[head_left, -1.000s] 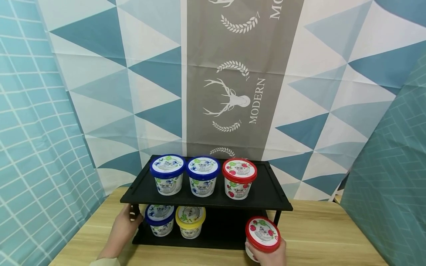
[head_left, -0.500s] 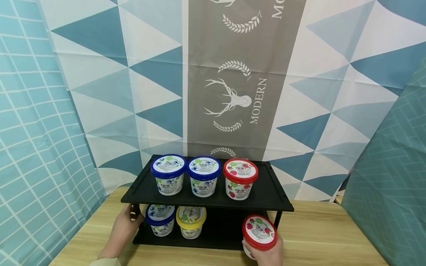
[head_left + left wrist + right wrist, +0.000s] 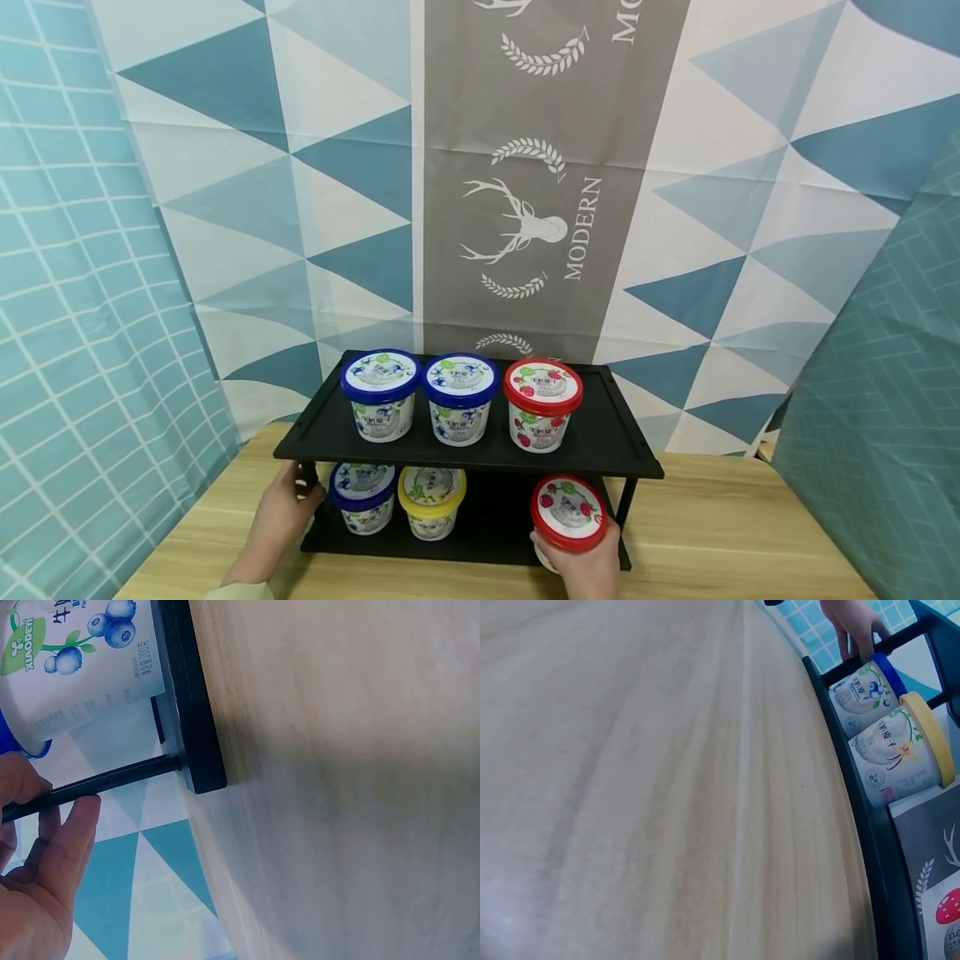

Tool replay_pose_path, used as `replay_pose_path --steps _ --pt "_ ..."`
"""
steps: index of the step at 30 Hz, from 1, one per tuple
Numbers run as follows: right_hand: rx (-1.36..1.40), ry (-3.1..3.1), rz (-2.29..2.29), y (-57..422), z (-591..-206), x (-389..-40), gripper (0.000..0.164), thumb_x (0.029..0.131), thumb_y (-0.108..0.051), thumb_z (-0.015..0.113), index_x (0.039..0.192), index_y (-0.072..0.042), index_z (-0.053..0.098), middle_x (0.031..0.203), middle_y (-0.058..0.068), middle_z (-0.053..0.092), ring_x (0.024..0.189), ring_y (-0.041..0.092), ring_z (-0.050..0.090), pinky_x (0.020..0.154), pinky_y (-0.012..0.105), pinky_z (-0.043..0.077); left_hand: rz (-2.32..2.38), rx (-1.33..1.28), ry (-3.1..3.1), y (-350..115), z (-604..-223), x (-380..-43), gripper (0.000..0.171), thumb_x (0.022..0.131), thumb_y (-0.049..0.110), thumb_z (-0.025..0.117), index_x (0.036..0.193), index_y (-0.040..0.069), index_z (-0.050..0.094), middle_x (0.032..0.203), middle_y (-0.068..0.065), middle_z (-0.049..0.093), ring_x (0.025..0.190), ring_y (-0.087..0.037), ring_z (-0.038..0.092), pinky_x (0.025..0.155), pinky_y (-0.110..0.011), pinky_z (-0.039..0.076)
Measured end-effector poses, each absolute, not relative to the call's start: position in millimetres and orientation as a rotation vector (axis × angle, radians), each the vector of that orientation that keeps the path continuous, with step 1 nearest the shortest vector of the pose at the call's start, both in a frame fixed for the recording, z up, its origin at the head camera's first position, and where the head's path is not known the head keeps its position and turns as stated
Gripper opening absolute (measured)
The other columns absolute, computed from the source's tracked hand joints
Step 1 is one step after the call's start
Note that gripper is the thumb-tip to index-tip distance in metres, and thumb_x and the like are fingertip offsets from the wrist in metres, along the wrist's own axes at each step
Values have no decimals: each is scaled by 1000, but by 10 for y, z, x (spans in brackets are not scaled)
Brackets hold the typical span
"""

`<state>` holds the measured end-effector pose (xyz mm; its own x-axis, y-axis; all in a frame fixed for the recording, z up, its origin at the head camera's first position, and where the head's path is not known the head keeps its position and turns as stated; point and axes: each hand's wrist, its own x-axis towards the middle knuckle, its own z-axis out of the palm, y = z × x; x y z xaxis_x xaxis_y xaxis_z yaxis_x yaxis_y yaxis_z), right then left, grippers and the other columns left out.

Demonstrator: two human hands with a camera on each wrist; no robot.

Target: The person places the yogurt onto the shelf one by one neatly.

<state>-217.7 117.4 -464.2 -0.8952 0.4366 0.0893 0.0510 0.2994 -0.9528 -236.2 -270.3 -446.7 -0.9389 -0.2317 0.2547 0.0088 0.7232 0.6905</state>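
My left hand [image 3: 276, 518] grips the front left post [image 3: 124, 776] of a black two-tier shelf [image 3: 480, 457], thumb and fingers on either side of it. In my right hand [image 3: 592, 565] is a red-lidded tub [image 3: 570, 508] with a strawberry-like print, held at the right front of the lower tier and tilted a little. Whether its base touches the tier is hidden. On that tier's left stand a blue-lidded tub [image 3: 364, 497] and a yellow-lidded tub [image 3: 431, 500]. The right wrist view catches only part of the held tub's label [image 3: 946, 919].
Two blue-lidded tubs, one on the left [image 3: 380, 396] and one in the middle [image 3: 460, 398], and another red-lidded tub [image 3: 542, 404] stand on the upper tier. The right post [image 3: 626, 504] is close to my right hand. A patterned curtain [image 3: 517, 225] hangs behind the wooden table [image 3: 735, 533].
My right hand has carried the red-lidded tub leftward and inward, from outside the shelf's right front to over the lower tier. My left hand stays on the post.
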Motion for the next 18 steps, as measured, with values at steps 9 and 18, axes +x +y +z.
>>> replay_pose_path --steps 9,18 --pt "-413 -2217 1631 1102 -4649 -2268 112 36 -49 84 126 -8 33 118 10 49 104 28 51 89 45 46 -1036 186 -2616 -2699 -4473 -2357 47 81 10 55 123 4 37 102 -22 53 86 -30 58 64 -36 51" --pt "-474 -2246 1642 994 -4600 -2297 122 37 -48 84 130 0 20 123 20 37 109 35 44 92 50 41 -1041 186 -2611 -2695 -4464 -2361 45 81 10 55 122 4 38 103 -22 53 87 -30 57 65 -36 51"
